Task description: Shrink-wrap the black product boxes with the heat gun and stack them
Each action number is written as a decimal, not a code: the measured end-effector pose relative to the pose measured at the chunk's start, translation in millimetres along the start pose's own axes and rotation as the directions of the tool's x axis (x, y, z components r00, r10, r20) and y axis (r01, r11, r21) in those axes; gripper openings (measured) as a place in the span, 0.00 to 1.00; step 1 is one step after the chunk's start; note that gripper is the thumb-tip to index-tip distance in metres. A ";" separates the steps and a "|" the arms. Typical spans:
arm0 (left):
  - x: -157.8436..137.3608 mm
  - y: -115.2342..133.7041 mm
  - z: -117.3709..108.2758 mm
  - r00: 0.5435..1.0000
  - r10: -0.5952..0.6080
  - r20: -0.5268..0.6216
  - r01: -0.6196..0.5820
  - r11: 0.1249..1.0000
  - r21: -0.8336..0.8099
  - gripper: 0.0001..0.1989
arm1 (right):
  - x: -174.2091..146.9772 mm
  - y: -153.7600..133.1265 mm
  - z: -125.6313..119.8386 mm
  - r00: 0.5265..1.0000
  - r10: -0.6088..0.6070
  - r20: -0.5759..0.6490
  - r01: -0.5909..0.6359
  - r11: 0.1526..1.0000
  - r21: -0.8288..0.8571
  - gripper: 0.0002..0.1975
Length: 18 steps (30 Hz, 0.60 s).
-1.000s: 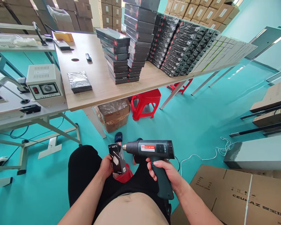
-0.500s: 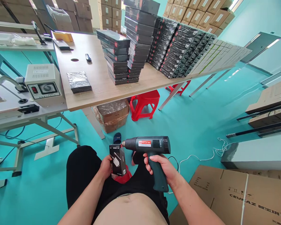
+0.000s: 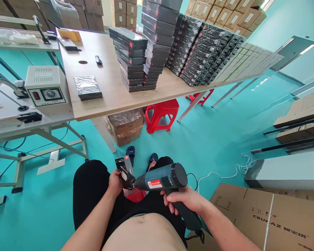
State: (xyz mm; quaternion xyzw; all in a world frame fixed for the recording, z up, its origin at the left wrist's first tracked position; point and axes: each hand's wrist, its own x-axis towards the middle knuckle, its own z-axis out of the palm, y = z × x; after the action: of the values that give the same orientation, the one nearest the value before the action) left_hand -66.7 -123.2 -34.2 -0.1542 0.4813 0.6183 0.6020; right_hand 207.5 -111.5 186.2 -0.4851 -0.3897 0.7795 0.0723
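Note:
My right hand [image 3: 181, 200] is wrapped round the handle of a dark green heat gun [image 3: 159, 177] with a red and white label. Its nozzle points left, close against the lower right side of a small black box [image 3: 124, 170]. My left hand [image 3: 115, 184] grips that box by its left edge, holding it tilted above my lap. A picture of a white charger shows on the box's front. Whether nozzle and box touch, I cannot tell. A red stool seat [image 3: 136, 195] shows between my legs.
Ahead stands a wooden table [image 3: 110, 103] with stacks of black boxes [image 3: 132, 59] and one wrapped box [image 3: 87, 88]. A beige control unit [image 3: 46, 90] sits on the left bench. Below are a red stool [image 3: 162, 113] and an open carton [image 3: 125, 127]. Large cartons [image 3: 264, 216] stand at right.
The heat gun has swung lower, its nozzle moving from the box's top corner down to its lower right side. My left hand has tilted the box and shifted it slightly left.

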 end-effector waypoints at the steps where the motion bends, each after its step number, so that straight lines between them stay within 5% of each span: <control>1: 0.7 -0.4 0.2 1.000 0.017 0.007 -0.017 1.000 0.005 0.05 | 2.4 -0.3 1.4 0.999 -0.018 -0.035 0.019 0.999 0.034 0.16; 3: 1.8 -0.6 0.3 0.999 0.041 0.022 -0.042 0.999 0.022 0.05 | 5.4 -1.8 3.4 0.997 -0.043 -0.062 0.047 0.997 0.065 0.16; 9: -4.8 4.8 -0.6 0.997 0.067 0.034 -0.067 0.998 0.009 0.03 | -6.8 1.6 -5.6 0.995 0.013 0.103 -0.008 0.999 -0.050 0.15; 12: -17.8 13.5 0.7 0.977 -0.036 0.208 0.036 0.999 0.004 0.13 | -4.6 10.2 -17.6 0.999 -0.026 0.023 0.023 0.995 0.095 0.15; 15: -34.1 24.2 5.6 0.846 -0.201 0.495 0.229 0.973 0.004 0.28 | 9.3 20.3 -28.6 0.997 -0.058 -0.051 0.072 0.945 0.320 0.15; 18: -47.4 31.5 12.7 0.743 -0.215 0.634 0.309 0.950 -0.040 0.37 | 26.6 29.4 -34.9 0.997 -0.049 -0.058 0.074 0.814 0.576 0.16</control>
State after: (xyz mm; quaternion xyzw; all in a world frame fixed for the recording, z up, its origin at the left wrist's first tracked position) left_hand -79.1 -135.6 21.4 -0.0506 0.1836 0.5759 0.7950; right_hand 229.8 -99.9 139.8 -0.4431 -0.1491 0.8482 0.2490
